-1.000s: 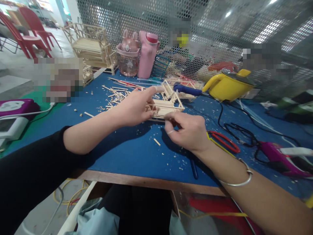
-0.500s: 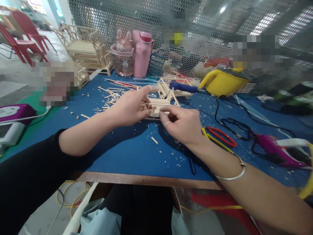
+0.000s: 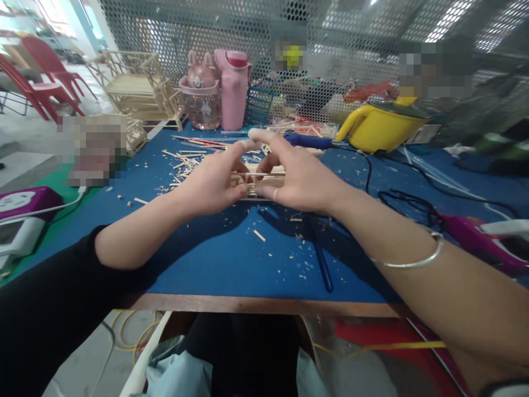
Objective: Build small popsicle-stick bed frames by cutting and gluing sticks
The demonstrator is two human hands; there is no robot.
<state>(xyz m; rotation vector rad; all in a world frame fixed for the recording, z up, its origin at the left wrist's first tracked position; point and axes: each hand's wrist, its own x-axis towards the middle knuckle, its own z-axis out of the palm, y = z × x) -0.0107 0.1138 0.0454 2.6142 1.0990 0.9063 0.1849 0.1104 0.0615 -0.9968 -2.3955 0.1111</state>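
A small frame model made of thin wooden sticks (image 3: 270, 181) stands on the blue tabletop, partly covered by my fingers. My left hand (image 3: 210, 179) grips its left end, thumb at the front and the other fingers behind. On the right part, my right hand (image 3: 306, 173) holds it in the same way, its raised index finger close to the left one above the model. Loose wooden sticks (image 3: 185, 162) lie behind my left hand. Just beyond my right hand is a blue-handled tool (image 3: 309, 141), probably a glue gun.
A yellow pot (image 3: 382, 128) stands at the back right, black cable (image 3: 405, 201) near it. Pink bottles (image 3: 235, 91) and a larger stick model (image 3: 136, 82) stand at the back left. A dark blue pen-like tool (image 3: 324, 267) lies near the table's front edge (image 3: 248, 304).
My right hand has moved up and left over the model, closer to my left hand. The red and yellow handles by my right wrist are now hidden. My left hand stays nearly still.
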